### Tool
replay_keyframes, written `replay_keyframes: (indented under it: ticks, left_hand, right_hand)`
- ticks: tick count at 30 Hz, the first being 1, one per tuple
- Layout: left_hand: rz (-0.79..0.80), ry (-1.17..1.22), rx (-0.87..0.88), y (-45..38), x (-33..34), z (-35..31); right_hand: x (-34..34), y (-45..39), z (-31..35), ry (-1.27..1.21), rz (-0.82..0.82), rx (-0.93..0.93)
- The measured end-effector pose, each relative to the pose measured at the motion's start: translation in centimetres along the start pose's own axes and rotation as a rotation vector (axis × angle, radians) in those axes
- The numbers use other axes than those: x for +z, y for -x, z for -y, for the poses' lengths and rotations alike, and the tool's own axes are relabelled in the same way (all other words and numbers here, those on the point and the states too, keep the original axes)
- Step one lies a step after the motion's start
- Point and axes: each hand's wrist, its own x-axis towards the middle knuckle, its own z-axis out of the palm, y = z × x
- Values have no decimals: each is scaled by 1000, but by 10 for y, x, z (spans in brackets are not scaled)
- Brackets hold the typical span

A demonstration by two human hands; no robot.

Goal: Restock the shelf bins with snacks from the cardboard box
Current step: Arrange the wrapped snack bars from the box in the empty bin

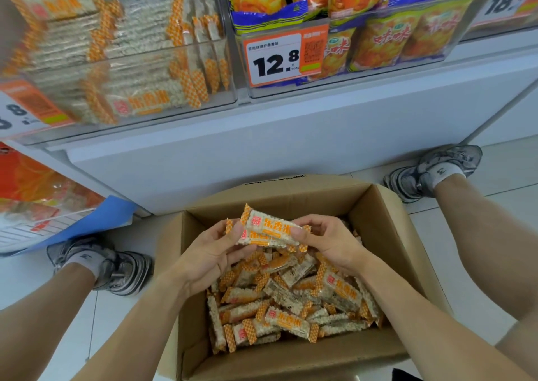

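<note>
- Head view shows my left hand (217, 249) and my right hand (329, 242) raised together over the cardboard box (387, 220), sharing a small stack of snack packets (269, 230).
- Both hands have their fingers curled round the stack: the left thumb pinches its left end, and the right thumb and fingers clamp the right end. It looks like two or three packets, but I cannot tell the exact count.
- Directly beneath my hands, the box is full of loose packets (291, 299) of the same kind, lying every which way.
- Up and to the left of my hands sits the clear shelf bin (139, 60), already stocked with matching packets. It is blurred, so I cannot judge how much room is left.
- Up and to the right of my hands, another bin holds yellow snack bags (387, 43) behind a price tag (276, 57) reading 12.8.
- Risk as I see it: the packets are slick and held only at their ends, so the lower one could slide out during the lift and drop onto the floor.
- A second risk is crowding: pushing the stack into a nearly full bin could spill packets over its front wall.
</note>
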Motion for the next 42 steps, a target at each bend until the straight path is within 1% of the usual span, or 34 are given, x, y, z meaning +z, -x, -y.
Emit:
replay_keyframes:
  ticks: [2, 4, 5, 8, 11, 12, 14, 15, 16, 19, 23, 25, 27, 30, 33, 35, 38, 40, 42]
  left_hand:
    - [19, -43, 30, 1, 5, -2]
    - [3, -116, 64, 1, 9, -3]
    - [-17, -151, 80, 1, 10, -4]
    - [-35, -206, 95, 4, 13, -8]
    - [29, -225, 43, 11, 13, -21]
    - [48, -316, 46, 14, 12, -28]
    - [46, -697, 139, 22, 11, -44]
    - [29, -851, 188, 29, 12, -56]
    - [13, -930, 223, 36, 13, -67]
    - [-13, -994, 314, 61, 14, -95]
    - [-30, -971, 477, 96, 9, -136]
    - [-67, -977, 593, 111, 6, -161]
    - [-146, -960, 740, 121, 4, -186]
    - [-389, -982, 964, 127, -9, -218]
    - [-571, -1161, 1116, 125, -32, -241]
    - [-633, -1261, 1173, 120, -54, -250]
    - [-706, -1398, 1147, 110, -86, -259]
    - [-700, -1481, 1122, 105, -99, -264]
    - [-681, -1504, 1128, 102, -104, -267]
  right_hand:
    - [3, 0, 6, 141, -14, -83]
    - [7, 1, 12, 283, -18, -120]
    - [9, 2, 15, 310, 2, -126]
    - [12, 6, 22, 179, 63, -90]
    - [12, 13, 33, 12, 43, -82]
    - [11, 16, 39, 6, 29, -105]
    - [11, 20, 53, 24, 12, -143]
    - [13, 22, 61, 32, 7, -155]
    - [15, 25, 71, 41, 5, -164]
    - [30, 34, 103, 121, 31, -206]
    - [61, 37, 156, 284, 11, -371]
    - [78, 36, 188, 313, -20, -465]
    - [95, 33, 218, 330, -76, -590]
    - [119, 20, 261, 409, -147, -780]
    - [138, -6, 297, 514, -166, -918]
    - [150, -31, 319, 542, -170, -945]
    - [170, -78, 347, 566, -205, -908]
    - [185, -113, 361, 571, -219, -869]
    - [198, -146, 371, 594, -225, -822]
